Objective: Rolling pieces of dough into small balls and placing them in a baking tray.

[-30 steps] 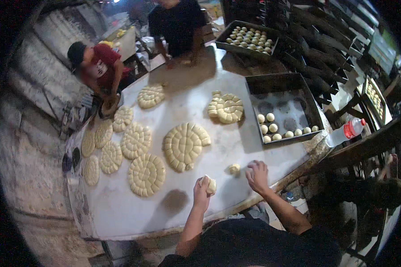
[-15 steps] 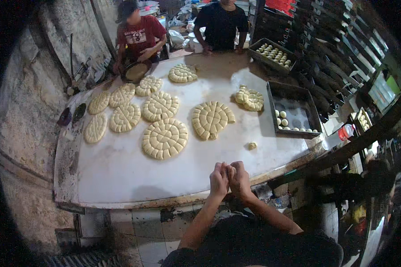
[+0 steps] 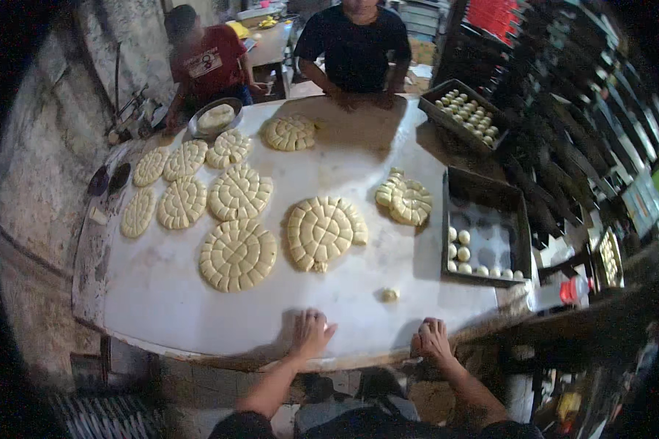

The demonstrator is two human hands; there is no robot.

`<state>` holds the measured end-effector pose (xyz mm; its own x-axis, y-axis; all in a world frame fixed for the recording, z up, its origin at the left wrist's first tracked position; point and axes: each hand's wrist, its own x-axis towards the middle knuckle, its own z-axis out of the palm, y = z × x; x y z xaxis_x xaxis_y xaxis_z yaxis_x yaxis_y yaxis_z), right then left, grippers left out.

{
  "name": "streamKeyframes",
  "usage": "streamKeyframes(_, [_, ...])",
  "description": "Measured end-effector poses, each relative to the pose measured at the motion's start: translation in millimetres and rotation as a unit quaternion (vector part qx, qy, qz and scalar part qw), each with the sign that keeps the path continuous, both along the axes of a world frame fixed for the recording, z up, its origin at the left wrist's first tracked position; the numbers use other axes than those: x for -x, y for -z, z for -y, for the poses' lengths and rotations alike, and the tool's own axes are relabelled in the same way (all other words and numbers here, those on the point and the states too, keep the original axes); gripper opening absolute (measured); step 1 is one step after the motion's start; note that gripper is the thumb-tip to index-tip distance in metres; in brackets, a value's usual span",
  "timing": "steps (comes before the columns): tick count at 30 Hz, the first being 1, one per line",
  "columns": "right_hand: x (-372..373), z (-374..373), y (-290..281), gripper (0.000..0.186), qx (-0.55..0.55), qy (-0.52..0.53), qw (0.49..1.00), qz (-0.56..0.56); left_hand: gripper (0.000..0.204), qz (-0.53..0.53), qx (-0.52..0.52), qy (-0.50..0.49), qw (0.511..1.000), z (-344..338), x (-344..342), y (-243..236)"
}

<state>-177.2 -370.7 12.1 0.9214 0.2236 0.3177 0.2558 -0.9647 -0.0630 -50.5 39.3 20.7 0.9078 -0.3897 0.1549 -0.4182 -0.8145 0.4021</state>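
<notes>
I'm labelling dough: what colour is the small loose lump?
Small loose lump: pale yellow, head view.

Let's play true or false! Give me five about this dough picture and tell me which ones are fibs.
1. A small dough lump lies on the table. True.
2. Both hands are clasped together. False: the left hand and right hand are apart.
3. A bottle with red on it is right of the nearer tray. True.
4. The nearer tray is full. False: dough balls fill only part.
5. Dough rounds have lines across them. True.
</notes>
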Motion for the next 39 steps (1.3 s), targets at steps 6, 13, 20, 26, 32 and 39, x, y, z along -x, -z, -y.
streamKeyframes(6, [-75,-67,30,0.040,-0.175,0.125,0.971,-0.100,0.028,0.053,-0.064,-0.049,0.995,118,6,-3])
streamKeyframes(13, [-43,29,2,0.049,-0.055,-0.062,0.962,-0.258,0.020,-0.059,-0.095,-0.138,0.984,39,42,-1])
streamKeyframes(20, [-60,-49,25,0.027,-0.143,-0.029,0.960,-0.237,0.018,-0.037,0.071,-0.109,0.991,120,23,29])
streamKeyframes(26, [-60,55,9,0.042,-0.079,-0.114,0.961,-0.238,0.016,-0.057,0.096,-0.204,0.973,69,36,-1])
streamKeyframes(32, [-68,-21,38,0.050,-0.186,0.007,0.944,-0.271,0.014,-0.035,-0.011,-0.221,0.975,117,25,-18])
streamKeyframes(39, [-55,64,31,0.045,-0.133,-0.085,0.971,-0.179,0.015,-0.006,-0.043,-0.255,0.966,77,32,-23])
